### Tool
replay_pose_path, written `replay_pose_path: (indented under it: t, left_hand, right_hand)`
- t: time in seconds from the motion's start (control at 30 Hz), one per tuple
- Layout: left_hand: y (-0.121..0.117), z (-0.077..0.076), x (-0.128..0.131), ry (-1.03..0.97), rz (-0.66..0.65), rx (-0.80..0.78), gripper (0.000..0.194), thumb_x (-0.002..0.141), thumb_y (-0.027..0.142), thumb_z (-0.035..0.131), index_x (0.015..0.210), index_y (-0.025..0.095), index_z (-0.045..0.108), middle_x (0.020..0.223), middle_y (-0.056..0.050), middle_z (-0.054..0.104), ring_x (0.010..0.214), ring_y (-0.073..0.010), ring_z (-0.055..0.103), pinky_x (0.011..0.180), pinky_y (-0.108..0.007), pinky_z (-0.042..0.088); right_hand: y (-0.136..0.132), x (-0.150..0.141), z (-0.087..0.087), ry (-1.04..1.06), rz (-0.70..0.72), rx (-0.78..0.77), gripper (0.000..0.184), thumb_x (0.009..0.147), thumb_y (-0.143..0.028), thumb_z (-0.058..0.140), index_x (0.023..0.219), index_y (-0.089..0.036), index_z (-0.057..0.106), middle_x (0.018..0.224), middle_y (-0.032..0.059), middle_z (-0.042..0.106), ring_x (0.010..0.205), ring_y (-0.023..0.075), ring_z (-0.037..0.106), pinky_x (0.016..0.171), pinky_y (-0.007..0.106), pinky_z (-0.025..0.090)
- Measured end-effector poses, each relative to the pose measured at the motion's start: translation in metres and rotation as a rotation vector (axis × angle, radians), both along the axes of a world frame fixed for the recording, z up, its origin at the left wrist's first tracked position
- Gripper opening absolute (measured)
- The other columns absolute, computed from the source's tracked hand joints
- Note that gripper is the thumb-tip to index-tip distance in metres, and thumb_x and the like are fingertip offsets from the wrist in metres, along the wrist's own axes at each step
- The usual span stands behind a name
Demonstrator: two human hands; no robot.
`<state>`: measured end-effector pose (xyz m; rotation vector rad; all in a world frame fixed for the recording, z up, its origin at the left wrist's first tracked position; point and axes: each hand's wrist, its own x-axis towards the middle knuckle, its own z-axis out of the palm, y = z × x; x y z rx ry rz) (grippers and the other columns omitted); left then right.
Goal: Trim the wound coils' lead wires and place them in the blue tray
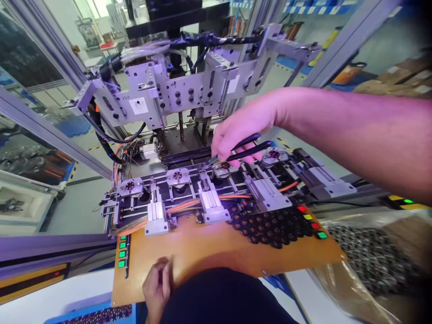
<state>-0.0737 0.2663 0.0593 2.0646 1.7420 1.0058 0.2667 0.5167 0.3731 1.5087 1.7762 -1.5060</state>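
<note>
My right hand [236, 135] reaches over the machine, its fingers wrapped round black-handled pliers [249, 150]. The tips of the pliers point left, close to a metal fixture [224, 170] that my fingers partly cover. Along the same rail sit more fixtures with round copper-coloured parts, such as one at the far left [130, 186], one left of centre [178, 176] and one at the right [272, 155]. Low on the orange-brown board [195, 252], my left hand [157, 285] rests with curled fingers. I see nothing held in it.
Many small dark ring-shaped parts [270, 225] lie on the board's right side, beside coloured buttons [312, 220]. Green buttons [122, 254] line its left edge. A metal press head [182, 92] hangs above. A plastic-lined box of parts [374, 256] stands at right.
</note>
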Motion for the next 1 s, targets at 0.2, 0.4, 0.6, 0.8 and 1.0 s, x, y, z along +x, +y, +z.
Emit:
replay_pose_path:
  t: [0.2,0.4,0.6,0.8,1.0]
  left_hand:
    - [0.001,0.000,0.000,0.027,0.023,-0.017,0.018,0.092,0.029,0.054,0.089,0.019,0.069,0.083,-0.003,0.077,0.072,-0.0176,0.074,0.071,-0.024,0.056]
    - [0.003,-0.004,-0.002,0.070,0.050,-0.019,0.022,0.092,0.035,0.055,0.089,0.020,0.070,0.081,-0.003,0.077,0.070,-0.0174,0.073,0.070,-0.024,0.057]
    - [0.002,-0.005,-0.001,0.076,0.080,-0.040,0.024,0.092,0.037,0.055,0.089,0.020,0.071,0.082,-0.003,0.078,0.072,-0.0176,0.074,0.069,-0.023,0.056]
    - [0.003,-0.006,-0.002,0.075,0.075,-0.046,0.024,0.091,0.038,0.056,0.089,0.021,0.071,0.082,-0.002,0.078,0.071,-0.0169,0.074,0.067,-0.023,0.056]
    - [0.003,-0.004,-0.002,0.079,0.082,-0.035,0.025,0.090,0.040,0.056,0.085,0.020,0.071,0.078,-0.003,0.077,0.068,-0.0177,0.073,0.066,-0.024,0.056]
  right_hand:
    - [-0.011,0.040,-0.014,-0.109,-0.050,-0.006,0.034,0.092,-0.022,0.047,0.077,0.005,0.062,0.056,0.0038,0.064,0.043,0.0115,0.064,0.049,0.016,0.046]
    - [-0.014,0.057,-0.026,-0.095,-0.086,0.014,0.036,0.092,-0.025,0.051,0.077,0.006,0.062,0.056,0.0053,0.064,0.043,0.0124,0.063,0.050,0.018,0.047]
    - [-0.010,0.059,-0.030,-0.104,-0.048,-0.004,0.039,0.091,-0.026,0.051,0.076,0.008,0.062,0.053,0.0036,0.061,0.042,0.0102,0.061,0.053,0.019,0.048]
    - [-0.005,0.057,-0.034,-0.075,-0.025,-0.012,0.031,0.090,-0.024,0.051,0.077,0.002,0.063,0.057,0.0089,0.065,0.041,0.0140,0.061,0.045,0.022,0.048]
    - [-0.014,0.068,-0.032,0.161,-0.083,0.114,0.023,0.089,-0.016,0.052,0.096,0.002,0.063,0.061,-0.0007,0.065,0.042,0.0042,0.055,0.047,0.012,0.038]
